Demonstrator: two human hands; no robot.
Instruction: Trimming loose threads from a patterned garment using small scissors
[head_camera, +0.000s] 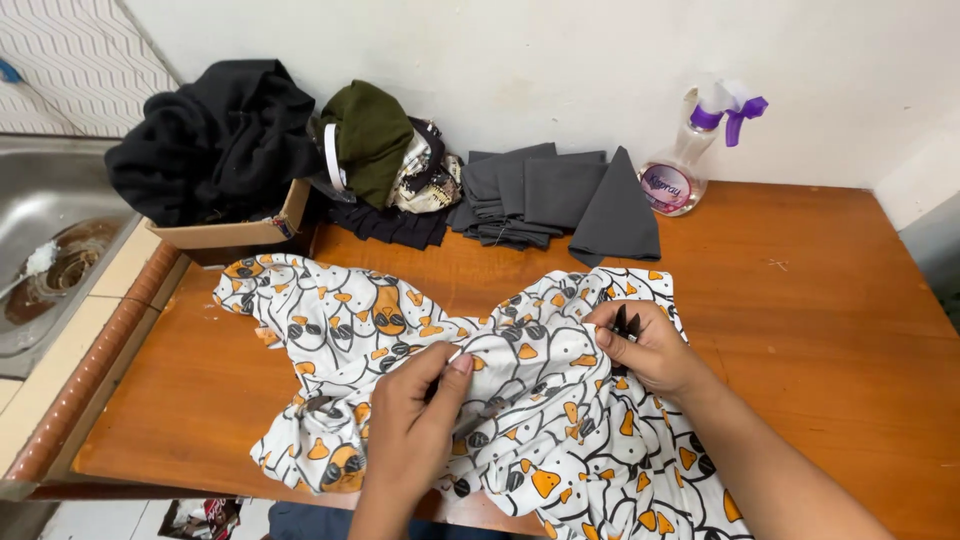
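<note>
Across the middle of the orange wooden desk (830, 300) lies the crumpled white cotton garment with orange and black print (520, 400), bunched so I can work its edge. My left hand (415, 420) pinches a fold near centre; my right hand (650, 350) pinches cloth and a small black piece. At twelve o'clock sit folded grey cloths (560, 195), at one a clear spray bottle with purple trigger (690, 160), at ten a cardboard box of dark clothes (235, 170). Nothing blocks the hands.

Even, bright diffuse light; soft shadows under cloth folds. Mild sheen on bench (820, 300). Focus sharp centrally; slight wide-angle bowing at edges.
</note>
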